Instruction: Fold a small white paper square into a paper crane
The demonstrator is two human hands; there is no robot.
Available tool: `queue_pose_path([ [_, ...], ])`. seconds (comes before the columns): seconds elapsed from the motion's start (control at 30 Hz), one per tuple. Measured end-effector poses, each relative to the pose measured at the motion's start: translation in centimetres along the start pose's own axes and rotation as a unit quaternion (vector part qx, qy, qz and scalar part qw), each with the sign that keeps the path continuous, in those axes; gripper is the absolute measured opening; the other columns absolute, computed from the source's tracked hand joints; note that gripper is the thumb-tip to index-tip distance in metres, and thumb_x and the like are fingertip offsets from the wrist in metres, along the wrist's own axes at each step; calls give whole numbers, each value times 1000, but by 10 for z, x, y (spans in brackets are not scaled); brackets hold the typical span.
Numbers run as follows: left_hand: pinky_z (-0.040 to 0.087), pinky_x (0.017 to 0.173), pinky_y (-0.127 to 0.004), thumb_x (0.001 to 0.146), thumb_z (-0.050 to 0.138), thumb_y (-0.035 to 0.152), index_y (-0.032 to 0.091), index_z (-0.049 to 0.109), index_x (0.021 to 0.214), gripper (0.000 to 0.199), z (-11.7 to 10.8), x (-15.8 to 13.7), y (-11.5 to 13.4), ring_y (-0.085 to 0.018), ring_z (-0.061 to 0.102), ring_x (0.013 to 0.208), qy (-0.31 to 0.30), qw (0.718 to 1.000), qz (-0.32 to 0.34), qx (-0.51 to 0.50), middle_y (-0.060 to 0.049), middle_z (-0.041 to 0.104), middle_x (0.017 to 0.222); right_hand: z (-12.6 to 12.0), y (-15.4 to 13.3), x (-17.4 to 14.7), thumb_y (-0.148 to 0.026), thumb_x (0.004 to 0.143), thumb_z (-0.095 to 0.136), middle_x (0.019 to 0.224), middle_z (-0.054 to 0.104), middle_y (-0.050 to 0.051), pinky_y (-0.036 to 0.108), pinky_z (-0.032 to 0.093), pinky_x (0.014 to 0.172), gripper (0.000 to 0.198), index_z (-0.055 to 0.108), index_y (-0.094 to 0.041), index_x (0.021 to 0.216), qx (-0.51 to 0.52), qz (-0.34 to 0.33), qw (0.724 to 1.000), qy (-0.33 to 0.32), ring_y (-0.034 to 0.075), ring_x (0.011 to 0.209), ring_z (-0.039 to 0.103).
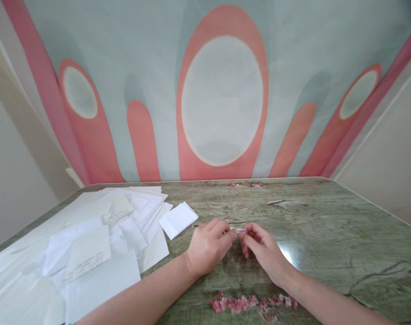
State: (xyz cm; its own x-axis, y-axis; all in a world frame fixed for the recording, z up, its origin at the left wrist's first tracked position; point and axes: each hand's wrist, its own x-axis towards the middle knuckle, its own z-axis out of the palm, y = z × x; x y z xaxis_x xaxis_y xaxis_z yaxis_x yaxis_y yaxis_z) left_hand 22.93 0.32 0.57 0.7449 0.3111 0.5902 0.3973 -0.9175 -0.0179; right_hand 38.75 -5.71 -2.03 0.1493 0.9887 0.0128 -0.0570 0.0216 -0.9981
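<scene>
Both hands meet over the middle of the wood-patterned table (314,212). A small, narrow white piece of paper (239,230) shows between them, mostly covered by fingers. My left hand (210,246) is closed in a pinch at its left end. From the right, the thumb and fingers of my right hand (259,243) pinch its other end. How the paper is folded or shaped cannot be made out. Just beyond my left hand lies a flat white folded paper packet (178,220), apart from the hand.
A loose heap of white papers and envelopes (124,266) covers the left side, some bearing printed lines. Clear plastic sheeting (19,266) lies at the far left. Behind the table hangs a backdrop (222,99) with pink arches. Pink flower prints (239,303) mark the near tabletop.
</scene>
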Motion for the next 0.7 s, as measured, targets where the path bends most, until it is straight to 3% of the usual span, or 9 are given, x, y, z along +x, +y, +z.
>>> queue_pose_path([
  [0.1,46,60,-25,86,48,22,19,62,92,15,-1,1,-1,-15,57,72,28,999,16,21,-3,63,80,1,1,0,-38,79,57,53,49,-5,22,38,47,23,51,-18,70,5,0,1000,-2,10,49,45],
  [0.27,51,71,-27,88,46,20,16,61,95,17,3,-1,-3,-15,62,85,48,997,53,12,-6,67,95,0,-2,0,-32,79,58,58,51,-4,21,36,47,17,58,-17,72,15,3,1000,1,9,51,45],
  [0.7,51,64,-26,87,46,19,14,61,98,19,5,-3,-4,-15,65,76,46,997,68,6,-6,69,93,-3,-2,0,-28,76,60,60,58,-1,22,33,45,14,64,-16,71,21,28,999,22,9,50,43],
])
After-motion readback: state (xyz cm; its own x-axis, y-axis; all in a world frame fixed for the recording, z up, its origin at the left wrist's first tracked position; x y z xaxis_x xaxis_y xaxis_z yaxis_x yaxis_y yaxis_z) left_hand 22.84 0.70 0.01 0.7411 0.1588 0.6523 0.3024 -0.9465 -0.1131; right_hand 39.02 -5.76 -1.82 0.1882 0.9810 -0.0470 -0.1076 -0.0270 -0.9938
